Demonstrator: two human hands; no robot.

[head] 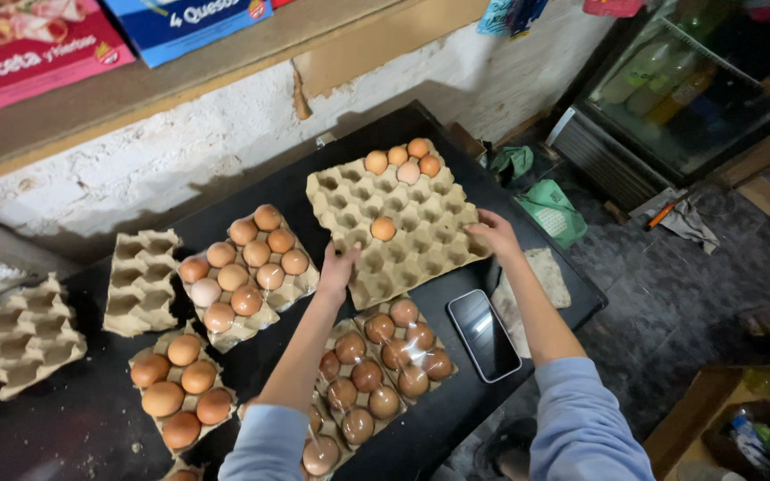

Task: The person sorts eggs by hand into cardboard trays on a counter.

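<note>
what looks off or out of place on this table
The big tray, held at both edges by the left hand and right hand, sits askew. One egg lies alone mid-tray, apart from the corner cluster.

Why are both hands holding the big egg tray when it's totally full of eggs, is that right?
Not quite. Both hands do hold the big tray, the left hand at its near-left edge and the right hand at its right edge. But the tray is nearly empty: the head view shows just four eggs in its far corner and one egg near the middle.
</note>
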